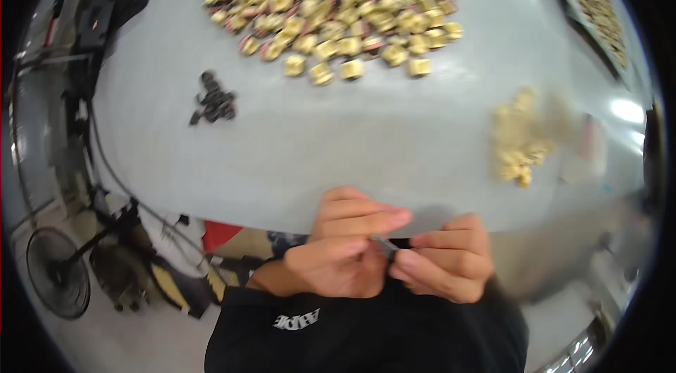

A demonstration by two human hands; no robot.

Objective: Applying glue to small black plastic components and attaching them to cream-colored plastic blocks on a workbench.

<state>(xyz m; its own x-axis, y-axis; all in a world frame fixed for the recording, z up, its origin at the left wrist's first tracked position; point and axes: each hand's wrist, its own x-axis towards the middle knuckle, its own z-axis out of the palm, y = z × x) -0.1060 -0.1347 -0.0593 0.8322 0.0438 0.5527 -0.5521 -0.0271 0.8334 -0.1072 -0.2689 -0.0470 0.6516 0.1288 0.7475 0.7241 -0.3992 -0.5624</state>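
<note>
Just off the near edge of the table, my left hand (341, 243) and my right hand (451, 257) meet in front of my body. Between them is a small dark grey piece (385, 247) with a light, shiny face; its exact kind is too small to make out. The thumb and fingers of my right hand pinch its right end. My left thumb and fingers close on its other end, with the left index finger stretched out above it. Parts of the piece are hidden by my fingertips.
A large pile of small yellowish blocks (331, 7) with pink and dark sides covers the far table (338, 141). Small black parts (215, 100) lie at left, cream pieces (517, 144) at right. A filled tray (591, 3) stands far right. A fan (58, 272) stands lower left.
</note>
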